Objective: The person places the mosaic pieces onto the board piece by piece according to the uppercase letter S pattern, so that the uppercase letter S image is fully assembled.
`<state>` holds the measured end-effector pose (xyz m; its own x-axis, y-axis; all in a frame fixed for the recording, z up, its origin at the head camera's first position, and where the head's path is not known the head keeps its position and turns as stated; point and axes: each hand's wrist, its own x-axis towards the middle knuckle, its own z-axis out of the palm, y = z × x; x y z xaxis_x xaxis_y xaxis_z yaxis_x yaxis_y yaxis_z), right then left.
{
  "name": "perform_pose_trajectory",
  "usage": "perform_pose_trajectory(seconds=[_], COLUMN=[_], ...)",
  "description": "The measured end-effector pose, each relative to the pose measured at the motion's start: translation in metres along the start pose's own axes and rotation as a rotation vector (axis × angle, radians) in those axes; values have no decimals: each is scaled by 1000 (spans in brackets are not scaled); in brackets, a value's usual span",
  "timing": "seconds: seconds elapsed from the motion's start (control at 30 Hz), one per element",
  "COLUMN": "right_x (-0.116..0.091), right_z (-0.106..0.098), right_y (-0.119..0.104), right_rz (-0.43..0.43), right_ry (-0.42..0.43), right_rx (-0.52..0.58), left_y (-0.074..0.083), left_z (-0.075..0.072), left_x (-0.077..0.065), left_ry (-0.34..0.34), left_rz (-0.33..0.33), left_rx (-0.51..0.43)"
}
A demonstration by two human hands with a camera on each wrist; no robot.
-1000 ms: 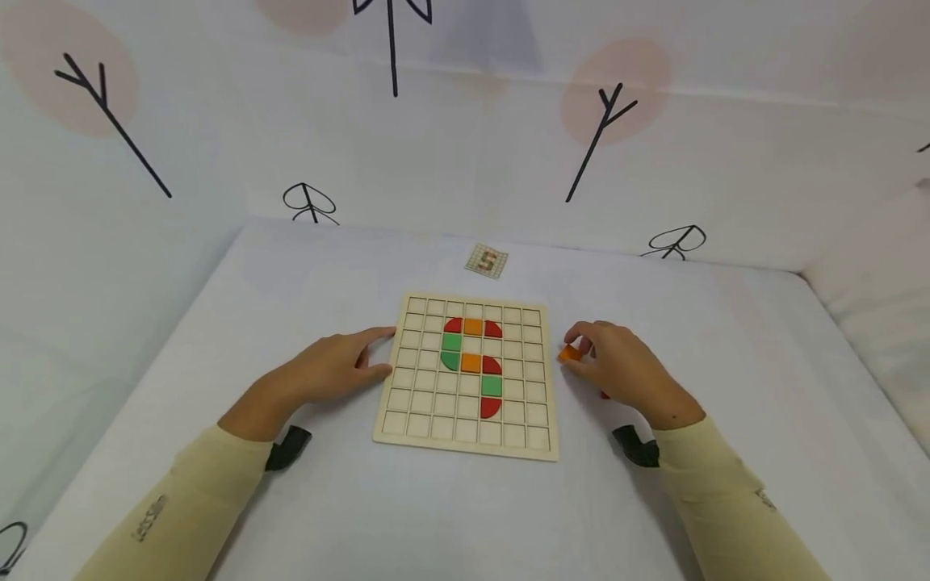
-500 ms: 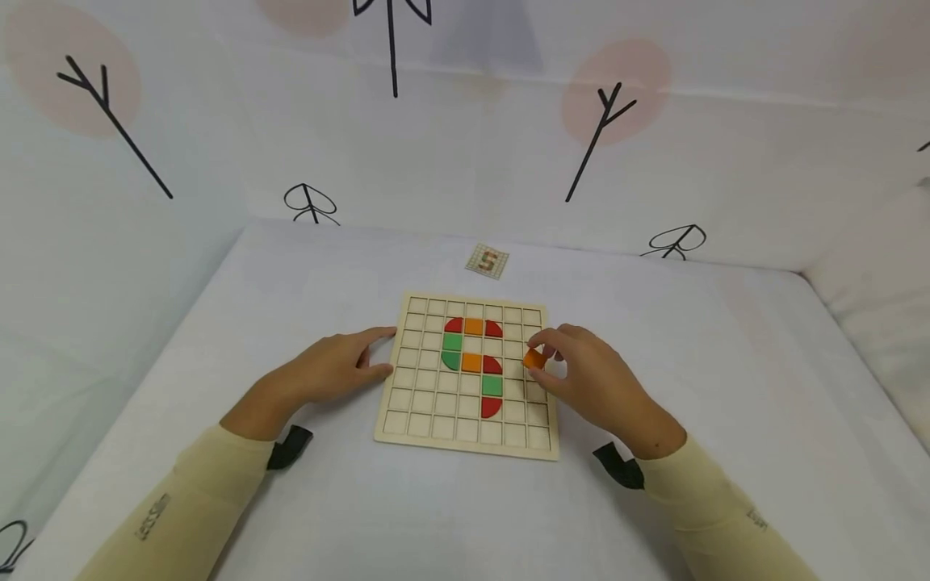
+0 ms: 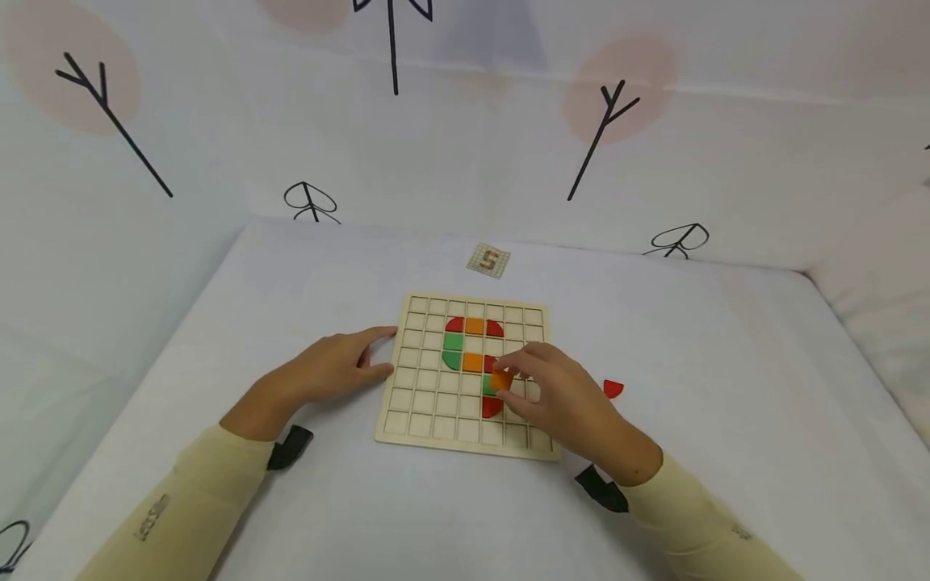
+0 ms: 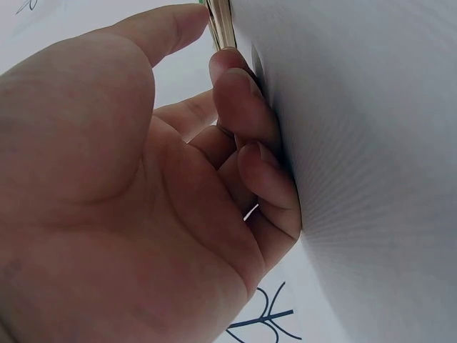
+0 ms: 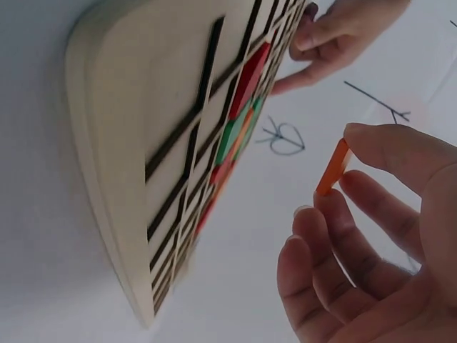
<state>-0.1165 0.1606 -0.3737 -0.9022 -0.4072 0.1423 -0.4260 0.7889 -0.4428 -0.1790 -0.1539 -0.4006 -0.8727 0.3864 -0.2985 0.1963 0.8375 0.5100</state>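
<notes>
A square wooden grid board (image 3: 417, 424) lies on the table in the head view, with several red, orange and green tiles set in its cells. My right hand (image 3: 563, 395) pinches an orange square tile (image 3: 501, 379) between thumb and fingertips above the board; the right wrist view shows that orange tile (image 5: 333, 168) tilted and clear of the grid. Below it, a green square tile (image 3: 488, 385) and a red quarter-round tile are partly covered. Thumb and index finger of my left hand (image 3: 330, 367) touch the board's left edge, while its other fingers bend against the tablecloth (image 4: 371, 186).
One loose red quarter-round tile (image 3: 613, 389) lies on the cloth right of the board, beyond my right hand. A small pattern card (image 3: 488, 261) with an S shape lies behind the board. Printed white fabric (image 3: 479, 145) rises at the table's back.
Carrying the orange square tile, my right hand has moved left from beside the board to over its tiles, uncovering the loose red tile. The left hand stays at the board's edge.
</notes>
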Motion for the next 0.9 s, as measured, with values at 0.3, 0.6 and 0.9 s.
perform_pose_trajectory(seconds=[0.3,0.6,0.9], right_x=[9,13,12], right_z=[9,21,26], right_y=[-17,-15,-11], right_rz=[-111,-104,-75], right_ry=[15,-76,-131], right_rx=[17,47,45], left_y=[-2,0,0], left_z=[0,0,-1], left_x=[-3,-2,-2], left_ry=[7,1,2], left_rz=[0,2,4], left_rx=[5,3,1])
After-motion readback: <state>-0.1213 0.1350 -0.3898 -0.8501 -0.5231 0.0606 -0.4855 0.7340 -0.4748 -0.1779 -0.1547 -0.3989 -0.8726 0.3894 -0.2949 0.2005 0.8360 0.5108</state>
